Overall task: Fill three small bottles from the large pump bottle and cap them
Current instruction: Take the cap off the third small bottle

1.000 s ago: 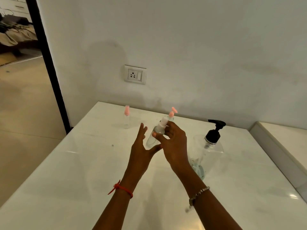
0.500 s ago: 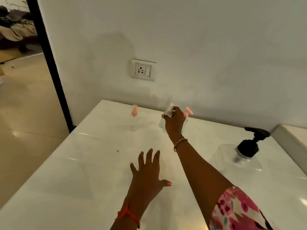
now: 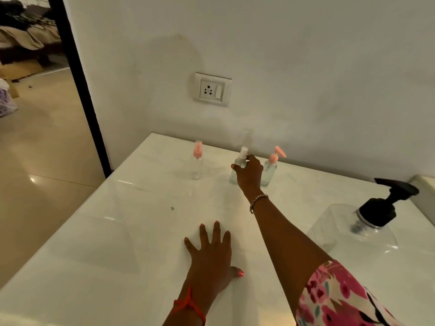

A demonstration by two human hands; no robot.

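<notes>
Three small clear bottles stand in a row near the wall on the white table [image 3: 117, 243]. The left bottle [image 3: 196, 164] has a pink spray cap. My right hand [image 3: 249, 174] reaches far forward and grips the middle bottle [image 3: 239, 165] with a white spray cap, which stands upright on the table. Just right of it is a bottle with a pink pump cap [image 3: 270, 167]. The large clear pump bottle [image 3: 362, 222] with a black pump head stands at the right. My left hand [image 3: 211, 255] rests flat on the table, fingers spread.
A wall socket [image 3: 213, 89] sits above the bottles. The table's left edge drops to a tiled floor beside a dark door frame [image 3: 80, 90]. A raised white ledge [image 3: 423, 189] borders the table at the far right.
My right hand carried the white-capped bottle from in front of me to the back row between the other two. My left hand let go and came down flat on the table.
</notes>
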